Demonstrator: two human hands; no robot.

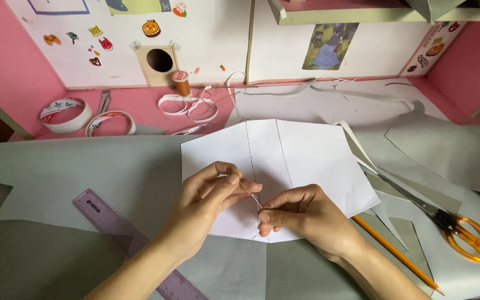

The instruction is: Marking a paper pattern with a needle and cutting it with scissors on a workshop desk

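White paper pattern [301,161], center frame, lay partly stitched as I pinched thread [249,194] between left hand [206,200] and right hand [301,214], fingers narrow.

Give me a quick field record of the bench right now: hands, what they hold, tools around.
left hand: pinches a thin thread above the white paper piece
right hand: fingers closed at the thread's lower end, resting on the paper's bottom edge
needle: too small to tell
scissors: orange handles, lying to the right
pencil: right of the right hand
purple ruler: lower left, on grey fabric
tape rolls: back left
thread spool: upright by the back wall
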